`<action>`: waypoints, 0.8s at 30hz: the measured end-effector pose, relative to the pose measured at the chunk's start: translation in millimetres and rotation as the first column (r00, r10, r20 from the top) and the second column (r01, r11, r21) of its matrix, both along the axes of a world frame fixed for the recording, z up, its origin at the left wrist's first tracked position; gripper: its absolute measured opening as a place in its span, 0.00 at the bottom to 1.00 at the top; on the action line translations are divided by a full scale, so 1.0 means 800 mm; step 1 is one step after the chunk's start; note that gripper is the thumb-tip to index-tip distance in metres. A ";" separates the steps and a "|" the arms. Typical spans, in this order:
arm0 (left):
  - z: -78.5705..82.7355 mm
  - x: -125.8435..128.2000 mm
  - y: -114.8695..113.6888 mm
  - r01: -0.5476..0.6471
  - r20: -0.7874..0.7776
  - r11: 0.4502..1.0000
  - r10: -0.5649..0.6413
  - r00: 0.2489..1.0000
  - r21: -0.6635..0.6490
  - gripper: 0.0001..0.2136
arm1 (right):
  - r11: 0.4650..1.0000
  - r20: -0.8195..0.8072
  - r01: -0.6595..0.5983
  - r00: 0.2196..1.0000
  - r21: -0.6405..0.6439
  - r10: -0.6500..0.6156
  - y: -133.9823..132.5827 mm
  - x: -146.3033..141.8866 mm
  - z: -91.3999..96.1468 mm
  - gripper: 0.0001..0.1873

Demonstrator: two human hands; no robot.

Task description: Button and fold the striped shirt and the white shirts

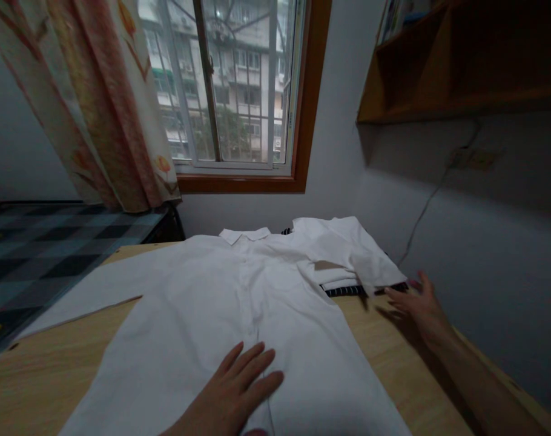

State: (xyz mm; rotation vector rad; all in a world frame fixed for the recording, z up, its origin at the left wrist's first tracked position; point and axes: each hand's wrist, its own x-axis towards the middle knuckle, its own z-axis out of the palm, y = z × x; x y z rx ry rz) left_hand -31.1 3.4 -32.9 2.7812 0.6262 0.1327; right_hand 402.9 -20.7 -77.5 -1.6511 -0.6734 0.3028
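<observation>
A white long-sleeved button-up shirt [198, 303] lies spread front up, its collar [244, 235] toward the window. One sleeve stretches out to the left. The other sleeve [334, 242] lies over a folded pile of clothes [341, 284] with white fabric and dark striped fabric showing. My left hand [239, 384] rests on the lower front of the shirt near the button line, fingers extended. Beside the right cuff is my right hand [416, 306], fingers spread and slightly bent, with nothing visible in it. Whether its fingertips touch the cuff I cannot tell.
The shirt lies on a light wooden table [375, 339]. At left stands a bed with a checked cover [34, 242], under a flowered curtain [103, 109]. A window [239, 91] is behind. A wooden shelf [421, 66] and a hanging cable [423, 209] are on the right wall.
</observation>
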 end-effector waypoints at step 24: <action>-0.016 0.242 0.197 -0.179 0.145 0.969 0.155 0.977 0.172 0.33 | 0.942 0.720 0.061 0.662 -0.331 0.210 0.002 -0.030 0.025 0.16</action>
